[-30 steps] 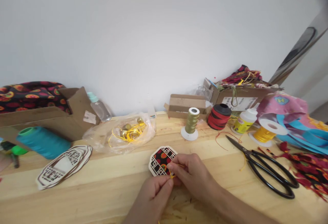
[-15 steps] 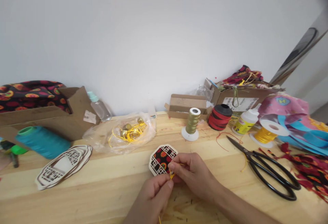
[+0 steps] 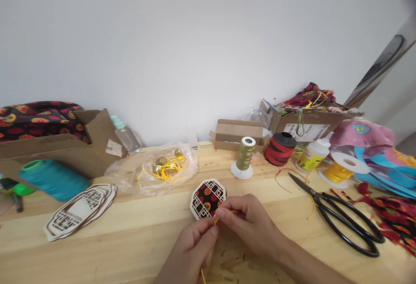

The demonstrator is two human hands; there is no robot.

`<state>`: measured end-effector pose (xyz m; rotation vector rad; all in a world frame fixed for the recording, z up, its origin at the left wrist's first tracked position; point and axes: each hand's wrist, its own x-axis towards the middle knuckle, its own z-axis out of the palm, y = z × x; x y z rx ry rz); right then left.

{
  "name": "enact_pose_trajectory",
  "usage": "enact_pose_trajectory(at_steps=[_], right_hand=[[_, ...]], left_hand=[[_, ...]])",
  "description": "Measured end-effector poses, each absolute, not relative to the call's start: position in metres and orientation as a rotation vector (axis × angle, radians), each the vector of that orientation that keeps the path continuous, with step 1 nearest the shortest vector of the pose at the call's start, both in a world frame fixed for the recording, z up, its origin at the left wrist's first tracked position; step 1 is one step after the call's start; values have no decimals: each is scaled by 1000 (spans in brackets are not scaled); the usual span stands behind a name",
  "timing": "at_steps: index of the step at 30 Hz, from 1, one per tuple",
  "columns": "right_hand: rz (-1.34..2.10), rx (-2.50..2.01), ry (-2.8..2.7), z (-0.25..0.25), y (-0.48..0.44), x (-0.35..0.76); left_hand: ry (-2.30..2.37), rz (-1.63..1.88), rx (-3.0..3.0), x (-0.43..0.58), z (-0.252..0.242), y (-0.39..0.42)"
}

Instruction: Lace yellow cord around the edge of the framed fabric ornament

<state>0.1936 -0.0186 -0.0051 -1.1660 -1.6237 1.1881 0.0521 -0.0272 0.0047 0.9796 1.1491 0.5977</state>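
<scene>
My left hand (image 3: pixel 196 245) pinches a thin yellow cord (image 3: pixel 216 221) between thumb and forefinger, and a tail of it hangs below that hand. Close against it, my right hand (image 3: pixel 245 219) pinches the same cord with thumb and fingertips. Just beyond my fingertips is an ornament (image 3: pixel 208 199) with a pale fretwork frame around black fabric patterned in red and orange; my fingers cover its lower right edge. Whether the cord is fastened to the ornament is hidden.
Black-handled scissors (image 3: pixel 338 214) lie at right, near a glue bottle (image 3: pixel 313 154) and thread spools (image 3: pixel 245 158). A plastic bag (image 3: pixel 130 171) holds bells and yellow cord. At left are stacked fretwork frames (image 3: pixel 79 212), a teal thread cone (image 3: pixel 55 180) and a cardboard box (image 3: pixel 97 145).
Both hands stay close together on the cord, with fingertips slightly shifted upward. The ornament has moved up a little, and less of the cord shows between my fingers.
</scene>
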Motion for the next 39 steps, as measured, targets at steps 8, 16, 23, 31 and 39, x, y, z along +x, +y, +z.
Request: enact_pose_trajectory(at_steps=[8,16,23,31,39], right_hand=[[798,-1039,-2061,2,-25,201],[792,-1025,-2073,5,-26,199],[1019,-1125,-1985,0,-24,197],[1282,-1410,-1490,-15,-16,192],[1442,-1312,-1361,-6,-13,193]], left_hand=[[1193,652,817,51,3,-25],[1244,657,877,46,14,-25],[1280,706,1028,48,9,-27],[1174,857,1527,49,8,-25],[1230,730,1747,46,10,-23]])
